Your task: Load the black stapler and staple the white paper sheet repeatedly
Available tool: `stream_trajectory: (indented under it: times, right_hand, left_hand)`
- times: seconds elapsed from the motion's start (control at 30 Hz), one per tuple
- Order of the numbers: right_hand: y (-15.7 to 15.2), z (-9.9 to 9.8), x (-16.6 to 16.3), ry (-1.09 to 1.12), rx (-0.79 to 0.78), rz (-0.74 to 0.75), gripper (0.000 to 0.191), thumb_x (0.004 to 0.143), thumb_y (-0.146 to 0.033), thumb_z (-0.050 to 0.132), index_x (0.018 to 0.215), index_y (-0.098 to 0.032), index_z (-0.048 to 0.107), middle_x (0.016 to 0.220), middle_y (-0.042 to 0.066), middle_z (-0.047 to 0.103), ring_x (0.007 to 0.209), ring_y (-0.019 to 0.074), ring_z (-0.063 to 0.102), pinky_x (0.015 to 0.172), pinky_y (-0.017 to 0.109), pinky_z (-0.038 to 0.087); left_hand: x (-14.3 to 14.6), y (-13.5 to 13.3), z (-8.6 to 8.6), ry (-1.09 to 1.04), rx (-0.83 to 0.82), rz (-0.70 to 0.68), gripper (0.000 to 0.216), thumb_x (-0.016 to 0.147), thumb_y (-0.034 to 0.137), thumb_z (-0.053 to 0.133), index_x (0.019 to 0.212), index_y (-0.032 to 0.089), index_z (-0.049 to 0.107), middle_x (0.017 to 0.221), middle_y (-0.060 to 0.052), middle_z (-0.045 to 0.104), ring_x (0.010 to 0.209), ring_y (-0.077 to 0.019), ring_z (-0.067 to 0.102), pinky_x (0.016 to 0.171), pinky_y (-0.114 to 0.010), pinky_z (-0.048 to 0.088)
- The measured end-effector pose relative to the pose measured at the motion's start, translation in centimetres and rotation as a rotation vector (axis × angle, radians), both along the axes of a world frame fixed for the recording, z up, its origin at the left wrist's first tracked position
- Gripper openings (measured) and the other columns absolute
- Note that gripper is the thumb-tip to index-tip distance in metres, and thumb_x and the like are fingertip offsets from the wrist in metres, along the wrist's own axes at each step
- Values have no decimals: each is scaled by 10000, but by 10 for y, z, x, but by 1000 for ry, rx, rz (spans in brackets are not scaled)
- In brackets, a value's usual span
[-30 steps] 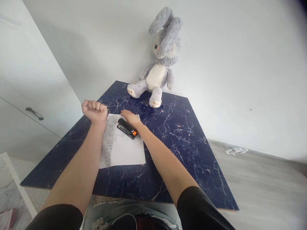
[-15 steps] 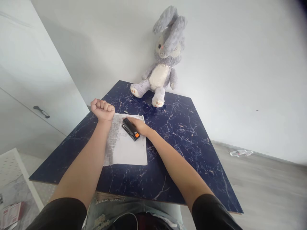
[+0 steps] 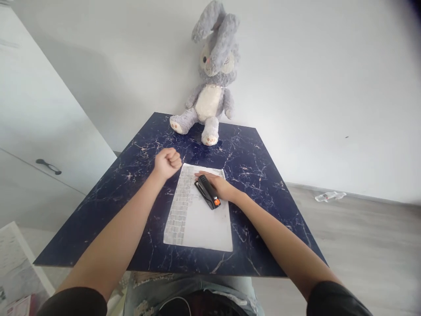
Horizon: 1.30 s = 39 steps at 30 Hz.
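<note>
A black stapler (image 3: 206,191) with an orange patch at one end is over the upper part of a sheet of paper (image 3: 207,228). My right hand (image 3: 219,184) grips it from the right, with the fingertips showing past its far end. Grey printed blocks run down the paper's left side; the rest is mostly white. Just off the paper's upper left corner, my left hand (image 3: 167,163) is closed in a fist. Whatever it may hold is hidden by the curled fingers.
A grey plush rabbit (image 3: 210,101) sits at the back of the dark blue marbled table (image 3: 263,202), against the wall. To the left stands a white cabinet (image 3: 42,109) with a black handle. Clear plastic packaging (image 3: 330,196) lies on the floor at right.
Paper, stapler and right hand have shifted right and nearer to me across the table. My left fist has moved right and turned; a small object seen beyond the paper earlier no longer shows.
</note>
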State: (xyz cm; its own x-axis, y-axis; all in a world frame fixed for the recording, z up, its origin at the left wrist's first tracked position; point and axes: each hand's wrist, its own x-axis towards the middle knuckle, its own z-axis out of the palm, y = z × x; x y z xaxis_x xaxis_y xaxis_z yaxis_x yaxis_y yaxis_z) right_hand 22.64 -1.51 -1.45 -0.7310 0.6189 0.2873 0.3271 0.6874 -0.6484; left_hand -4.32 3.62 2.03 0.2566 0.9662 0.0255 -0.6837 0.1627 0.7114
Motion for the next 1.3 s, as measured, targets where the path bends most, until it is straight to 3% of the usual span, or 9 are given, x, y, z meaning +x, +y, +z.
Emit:
stream_trajectory:
  times: [0.07, 0.17, 0.33, 0.43, 0.5, 0.7, 1.0, 1.13, 1.3]
  right_hand:
    - [-4, 3, 15, 2, -42, -21, 385, 1034, -282, 541, 1402, -257, 650, 1539, 69, 582, 1483, 283, 488, 1254, 496, 390]
    - [-7, 13, 23, 88, -112, -176, 346, 1057, -290, 465, 1325, -239, 676, 1371, 82, 695, 1307, 260, 639, 1138, 466, 498]
    - [-30, 36, 27, -31, -49, -225, 400, 931, -491, 711, 1203, -207, 641, 1125, 85, 697, 962, 229, 664, 844, 370, 551]
    - [-43, 40, 29, -142, -51, -199, 305, 855, -381, 776, 1040, -198, 617, 876, 13, 658, 704, 164, 578, 645, 301, 471]
    - [-43, 35, 32, -132, -35, -229, 142, 895, -264, 676, 1004, -200, 611, 831, -1, 644, 668, 153, 556, 627, 296, 443]
    - [-14, 14, 48, 70, 126, -236, 336, 975, -293, 592, 1294, -190, 605, 1146, 120, 687, 1028, 274, 632, 922, 447, 517]
    - [0, 9, 59, 306, -234, -158, 426, 986, -446, 656, 1360, -242, 676, 1313, 94, 709, 1190, 284, 666, 1088, 476, 491]
    - [6, 10, 67, 515, -567, -37, 407, 977, -442, 647, 1333, -256, 710, 1498, 82, 613, 1360, 301, 591, 1192, 506, 427]
    - [10, 11, 73, 549, -740, 114, 525, 876, -398, 796, 1372, -272, 679, 1547, 91, 572, 1440, 292, 529, 1241, 537, 375]
  left_hand:
    - [31, -6, -7, 166, 86, -62, 539, 886, 346, 627, 560, 222, 216, 534, 75, 174, 417, -74, 174, 417, -248, 164]
    - [61, -15, -18, 561, 310, 107, 569, 924, 489, 623, 561, 218, 279, 533, 66, 219, 467, -86, 184, 473, -269, 147]
    - [64, -16, -25, 1088, 614, 307, 529, 1004, 485, 495, 602, 206, 292, 577, 34, 274, 562, -120, 277, 570, -308, 191]
    - [61, -14, -25, 1176, 612, 318, 518, 1013, 456, 480, 619, 209, 252, 586, 35, 246, 565, -121, 262, 582, -318, 178]
    - [61, -12, -25, 1166, 582, 320, 520, 1011, 455, 483, 614, 211, 253, 583, 35, 250, 563, -120, 259, 581, -318, 175]
    - [57, -5, -30, 1062, 456, 190, 573, 985, 486, 549, 559, 216, 277, 525, 43, 241, 505, -110, 215, 535, -310, 145]
    - [53, -2, -29, 580, 385, 61, 483, 987, 487, 624, 641, 186, 473, 587, 47, 327, 489, -91, 324, 491, -250, 233]
    - [55, -1, -27, 452, 420, -52, 381, 976, 531, 642, 890, 163, 691, 794, -54, 642, 749, -179, 635, 715, -300, 511]
    - [55, -2, -28, 448, 377, -101, 472, 977, 607, 618, 1015, 154, 747, 1037, -129, 762, 975, -236, 727, 941, -360, 548]
